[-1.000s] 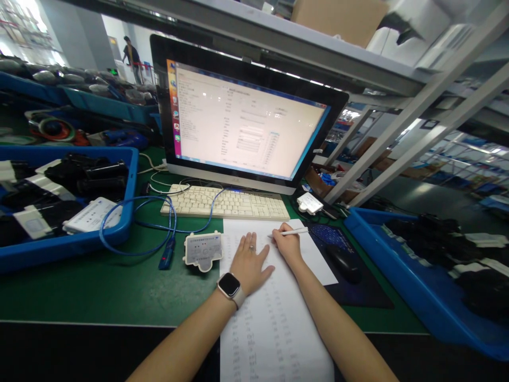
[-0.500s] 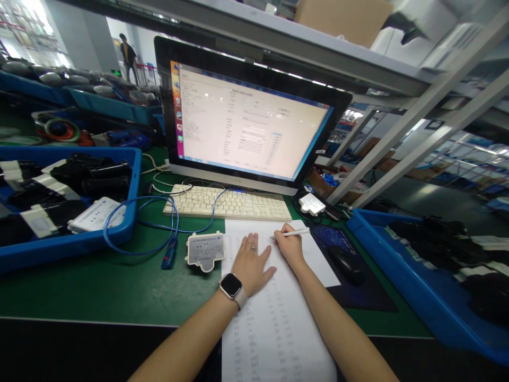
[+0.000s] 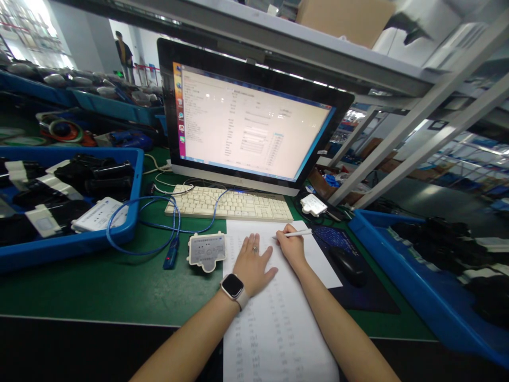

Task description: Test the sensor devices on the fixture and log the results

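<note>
My left hand (image 3: 253, 265) lies flat on a long paper sheet (image 3: 274, 329) with columns of writing, its thumb spread from the fingers. A ring and a smartwatch are on that arm. In my right hand (image 3: 291, 245) is a white pen (image 3: 300, 232), gripped between the fingers with its tip at the paper near its top. Left of the sheet lies a grey-and-white module (image 3: 207, 251) with printed markings, close to my left hand. A blue USB dongle (image 3: 170, 253) on a blue cable rests farther left.
Behind the paper stand a white keyboard (image 3: 234, 204) and a monitor (image 3: 246, 122). A black mouse (image 3: 347, 265) sits on a dark mat at right. Blue bins of black parts flank the table, the left bin (image 3: 137, 185) and right bin (image 3: 382, 265). A person (image 3: 124, 55) stands far back.
The whole view has shifted very slightly to the right. Both hands keep their places on the paper, and the pen is still in my right hand.
</note>
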### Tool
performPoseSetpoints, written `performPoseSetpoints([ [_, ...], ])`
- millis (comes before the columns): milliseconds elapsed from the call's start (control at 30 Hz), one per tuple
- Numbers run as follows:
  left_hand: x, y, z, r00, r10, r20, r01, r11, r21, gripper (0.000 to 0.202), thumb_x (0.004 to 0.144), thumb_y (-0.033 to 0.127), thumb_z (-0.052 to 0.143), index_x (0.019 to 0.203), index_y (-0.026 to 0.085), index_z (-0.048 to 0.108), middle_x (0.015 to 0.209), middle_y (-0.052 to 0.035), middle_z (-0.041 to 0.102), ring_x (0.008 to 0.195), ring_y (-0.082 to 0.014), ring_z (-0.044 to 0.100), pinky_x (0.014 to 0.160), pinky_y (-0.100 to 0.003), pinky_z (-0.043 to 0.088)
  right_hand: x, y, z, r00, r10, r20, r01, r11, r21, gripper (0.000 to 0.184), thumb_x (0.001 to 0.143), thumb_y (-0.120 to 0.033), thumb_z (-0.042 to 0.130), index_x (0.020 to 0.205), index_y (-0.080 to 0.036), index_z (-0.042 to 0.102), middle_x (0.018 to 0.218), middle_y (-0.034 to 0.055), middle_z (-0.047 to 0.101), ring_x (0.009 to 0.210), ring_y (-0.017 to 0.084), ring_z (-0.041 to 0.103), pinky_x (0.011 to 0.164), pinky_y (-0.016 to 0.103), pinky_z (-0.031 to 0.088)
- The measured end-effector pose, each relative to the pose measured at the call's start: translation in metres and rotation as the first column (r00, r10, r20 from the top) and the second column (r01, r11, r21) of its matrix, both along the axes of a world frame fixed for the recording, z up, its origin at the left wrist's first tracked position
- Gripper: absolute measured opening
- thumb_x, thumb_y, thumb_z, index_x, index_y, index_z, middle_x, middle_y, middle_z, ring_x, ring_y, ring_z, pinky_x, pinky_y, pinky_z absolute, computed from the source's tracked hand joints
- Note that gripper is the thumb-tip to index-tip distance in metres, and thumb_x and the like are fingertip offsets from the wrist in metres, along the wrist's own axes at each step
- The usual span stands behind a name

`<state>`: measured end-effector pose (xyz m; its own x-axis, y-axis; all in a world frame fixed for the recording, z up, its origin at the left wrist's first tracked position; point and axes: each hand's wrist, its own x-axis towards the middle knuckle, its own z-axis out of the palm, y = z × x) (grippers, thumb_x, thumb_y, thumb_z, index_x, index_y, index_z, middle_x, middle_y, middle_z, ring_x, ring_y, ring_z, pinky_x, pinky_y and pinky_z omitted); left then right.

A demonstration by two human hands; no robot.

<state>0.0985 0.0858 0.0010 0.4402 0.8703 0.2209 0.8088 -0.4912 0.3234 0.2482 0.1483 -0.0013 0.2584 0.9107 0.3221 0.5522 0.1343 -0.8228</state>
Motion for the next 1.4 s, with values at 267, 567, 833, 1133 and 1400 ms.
performPoseSetpoints([
  [267, 0.0, 0.0, 0.001, 1.0, 0.004, 0.004, -0.004, 1.0, -0.009, 0.053, 0.084, 0.049, 0.049, 0.128, 0.02, 0.047, 0.145, -0.0154, 0.033, 0.135, -0.0346, 0.025, 0.109, -0.051, 0.022, 0.0, 0.0, 0.0, 1.0, -0.01, 0.014, 0.01, 1.0, 0.021, 0.02, 0.061, -0.031, 0.048, 0.049, -0.024, 0.034, 0.04, -0.0062, 0.042, 0.045, 0.014, 0.04, 0.05, 0.025, 0.034],
  [567, 0.0, 0.0, 0.002, 1.0, 0.005, 0.01, -0.005, 1.0, -0.008, 0.053, 0.084, 0.05, 0.05, 0.128, 0.02, 0.047, 0.145, -0.0146, 0.032, 0.135, -0.0345, 0.025, 0.109, -0.052, 0.021, 0.002, 0.001, -0.001, 0.999, -0.019, 0.035, 0.017, 0.999, 0.04, 0.02, 0.063, -0.031, 0.048, 0.05, -0.024, 0.035, 0.041, -0.0065, 0.042, 0.046, 0.014, 0.041, 0.051, 0.026, 0.034],
  [833, 0.0, 0.0, 0.002, 1.0, 0.003, 0.015, -0.003, 1.0, -0.018, 0.053, 0.084, 0.05, 0.049, 0.129, 0.02, 0.047, 0.145, -0.0154, 0.033, 0.135, -0.0349, 0.024, 0.109, -0.052, 0.022, 0.003, 0.002, -0.003, 1.0, -0.013, 0.021, 0.013, 0.999, 0.037, 0.021, 0.062, -0.032, 0.049, 0.05, -0.024, 0.032, 0.041, -0.0075, 0.037, 0.045, 0.013, 0.037, 0.05, 0.026, 0.032],
  [1133, 0.0, 0.0, 0.0, 0.999, -0.004, 0.034, 0.006, 0.999, -0.038, 0.054, 0.084, 0.049, 0.05, 0.13, 0.021, 0.046, 0.146, -0.0148, 0.03, 0.136, -0.0343, 0.022, 0.109, -0.053, 0.02, 0.003, 0.003, -0.004, 0.996, -0.015, -0.083, 0.018, 0.999, 0.034, 0.023, 0.06, -0.031, 0.053, 0.05, -0.023, 0.034, 0.043, -0.0076, 0.035, 0.048, 0.012, 0.035, 0.05, 0.025, 0.031],
  [1400, -0.001, -0.001, -0.001, 0.999, 0.014, 0.045, -0.013, 1.0, -0.025, 0.055, 0.083, 0.053, 0.05, 0.129, 0.023, 0.048, 0.146, -0.0148, 0.031, 0.135, -0.0344, 0.022, 0.109, -0.05, 0.025, 0.018, 0.012, 0.0, 0.907, 0.12, -0.403, -0.148, 0.988, -0.038, 0.032, 0.061, -0.048, 0.067, 0.071, -0.021, 0.054, 0.06, -0.0001, 0.06, 0.041, 0.012, 0.046, 0.036, 0.023, 0.039],
])
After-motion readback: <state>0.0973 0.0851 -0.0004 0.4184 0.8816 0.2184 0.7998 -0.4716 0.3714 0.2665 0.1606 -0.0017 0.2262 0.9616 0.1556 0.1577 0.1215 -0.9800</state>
